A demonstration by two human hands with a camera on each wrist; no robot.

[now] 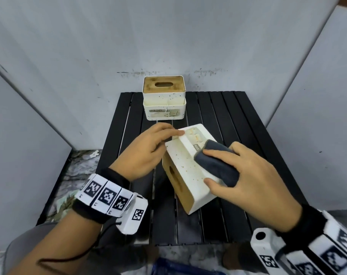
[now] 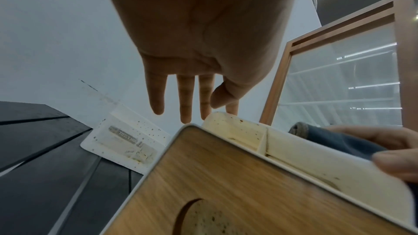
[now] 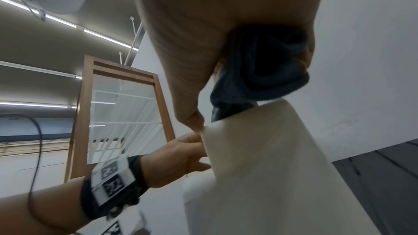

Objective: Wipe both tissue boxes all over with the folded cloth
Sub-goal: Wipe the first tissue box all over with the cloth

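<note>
The near tissue box (image 1: 185,165) is white and speckled. It lies tipped on its side at the table's middle, its bamboo lid (image 1: 176,181) facing left and toward me. My right hand (image 1: 254,175) grips the dark grey folded cloth (image 1: 216,163) and presses it on the box's upward face, thumb on the white wall. My left hand (image 1: 154,143) rests straight fingers on the box's far left corner. In the left wrist view the lid (image 2: 226,176) fills the foreground. The second tissue box (image 1: 164,102) stands upright at the table's back edge, untouched.
The black slatted table (image 1: 238,120) is boxed in by grey panels at the back and on both sides. Marbled floor (image 1: 79,169) shows to the left, something blue (image 1: 168,266) below the front edge. A wood-framed glass panel (image 2: 339,78) stands beyond.
</note>
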